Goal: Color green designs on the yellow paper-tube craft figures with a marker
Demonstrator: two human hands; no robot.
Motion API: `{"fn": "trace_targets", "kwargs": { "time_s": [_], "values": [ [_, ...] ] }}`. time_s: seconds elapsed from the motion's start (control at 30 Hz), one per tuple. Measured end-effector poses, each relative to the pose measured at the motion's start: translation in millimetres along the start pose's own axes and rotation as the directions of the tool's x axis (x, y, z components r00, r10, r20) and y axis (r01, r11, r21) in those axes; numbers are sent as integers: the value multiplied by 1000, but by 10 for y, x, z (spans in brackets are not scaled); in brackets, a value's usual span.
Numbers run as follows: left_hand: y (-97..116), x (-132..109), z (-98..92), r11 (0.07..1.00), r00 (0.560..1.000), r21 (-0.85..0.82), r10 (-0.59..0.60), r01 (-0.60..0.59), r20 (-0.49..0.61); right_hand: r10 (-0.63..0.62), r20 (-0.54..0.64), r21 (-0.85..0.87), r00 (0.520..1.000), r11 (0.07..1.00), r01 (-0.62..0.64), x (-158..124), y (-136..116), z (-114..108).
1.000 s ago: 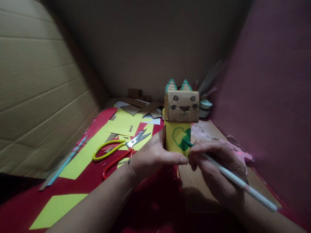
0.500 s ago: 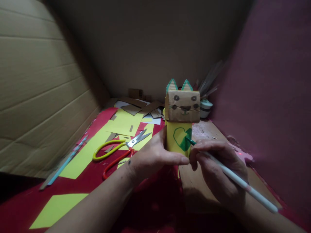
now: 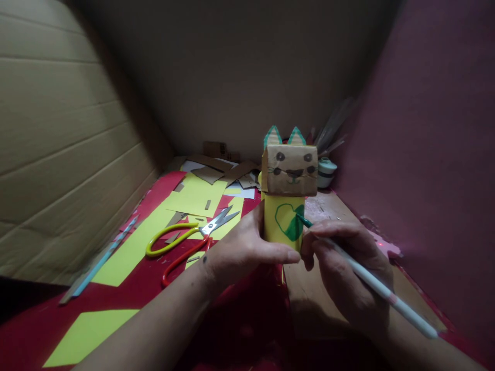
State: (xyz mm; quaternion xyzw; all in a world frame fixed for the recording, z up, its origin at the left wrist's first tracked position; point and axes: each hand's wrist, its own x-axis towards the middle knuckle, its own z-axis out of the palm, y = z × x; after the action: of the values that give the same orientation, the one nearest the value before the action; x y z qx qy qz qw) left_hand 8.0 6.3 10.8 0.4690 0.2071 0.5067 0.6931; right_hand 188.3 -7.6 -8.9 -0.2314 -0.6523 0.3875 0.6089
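Observation:
A cardboard cat figure (image 3: pixel 293 170) stands upright, with a drawn face, green-edged ears and a yellow paper body. My left hand (image 3: pixel 251 239) is wrapped round the lower body, its thumb across the front. Between the fingers of my right hand (image 3: pixel 350 268) is a white felt-tip pen (image 3: pixel 373 282). Its green tip touches a heart (image 3: pixel 290 221) drawn on the yellow body. The heart's right and lower parts are coloured green; the upper left is outlined only. The fingers behind the body are hidden.
Scissors (image 3: pixel 209 226) with yellow and red handles lie half open left of my left hand. Yellow paper (image 3: pixel 127 252) and cardboard scraps (image 3: pixel 211 162) cover parts of the red table. A light blue stick (image 3: pixel 102 260) lies at left. Cardboard (image 3: pixel 34 129) walls the left side.
The pen tip has shifted slightly up along the green part of the heart. Both hands keep their hold, and the whole view has moved a little.

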Motion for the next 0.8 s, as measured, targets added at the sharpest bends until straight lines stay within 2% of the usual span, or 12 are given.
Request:
{"fn": "trace_targets", "kwargs": {
  "time_s": [0.2,0.47,0.63,0.8],
  "values": [
    [15,0,7,999,1000,-32,-21,21,2,-34,39,-26,999,999,35,19,-43,6],
    [13,7,9,998,999,-56,-16,18,40,-2,-11,5,1000,1000,2,10,3,24],
    [18,5,13,999,1000,-37,-22,22,3,-19,3,-16,1000,1000,20,14,-20,21],
    [26,-1,17,999,999,-34,-3,4,36,-51,27,-11,998,999,52,21,-31,14]
  ]
}}
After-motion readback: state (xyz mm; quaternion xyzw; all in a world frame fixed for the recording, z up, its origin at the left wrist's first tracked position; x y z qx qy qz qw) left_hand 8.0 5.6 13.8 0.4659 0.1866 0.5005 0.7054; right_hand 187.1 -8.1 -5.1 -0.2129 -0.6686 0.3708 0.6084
